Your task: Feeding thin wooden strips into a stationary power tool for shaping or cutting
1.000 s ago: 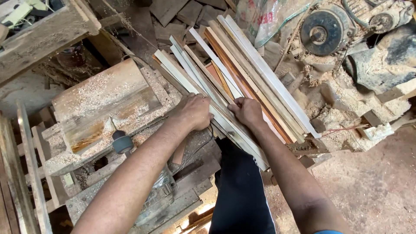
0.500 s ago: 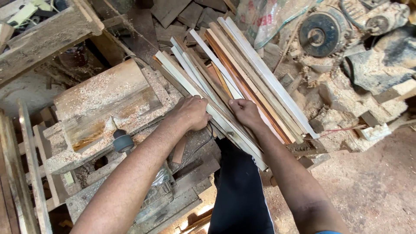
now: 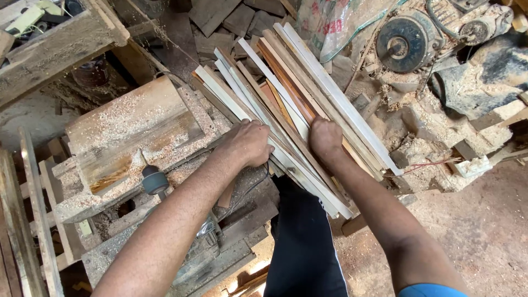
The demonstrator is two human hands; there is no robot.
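Left hand [image 3: 250, 144] and right hand [image 3: 325, 137], apart, clamp wooden slats [image 3: 308, 104] running diagonally from the sawdust-covered bench [image 3: 132, 126] edge toward a motor [image 3: 404, 41].

Two hands [image 3: 250, 144] [image 3: 325, 137]; one bundle of wooden slats [image 3: 300, 110], roughly dozen; one electric motor [image 3: 404, 36].

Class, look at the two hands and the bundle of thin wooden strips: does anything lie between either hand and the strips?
Nothing visible does. The left hand and the right hand both rest directly on the bundle of wooden strips, pressing on its top.
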